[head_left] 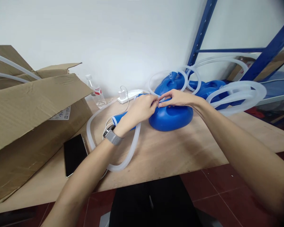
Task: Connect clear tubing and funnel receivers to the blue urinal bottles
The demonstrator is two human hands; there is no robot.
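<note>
Your left hand (142,108) and right hand (177,98) meet fingertip to fingertip on top of the blue container (171,116), which stands toward the far edge of the desk (180,154). Both pinch something small there; what exactly, I cannot tell. Keep the container steady and work with small finger movements. The translucent hose (130,151) loops under your left wrist, and the phone (73,154) lies near the front edge. Open room is at the front right.

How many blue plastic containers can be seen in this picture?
3. One blue container lies under both hands at the table's middle; a second stands behind it by the wall; a third lies further right among hoses. More may be hidden.
</note>
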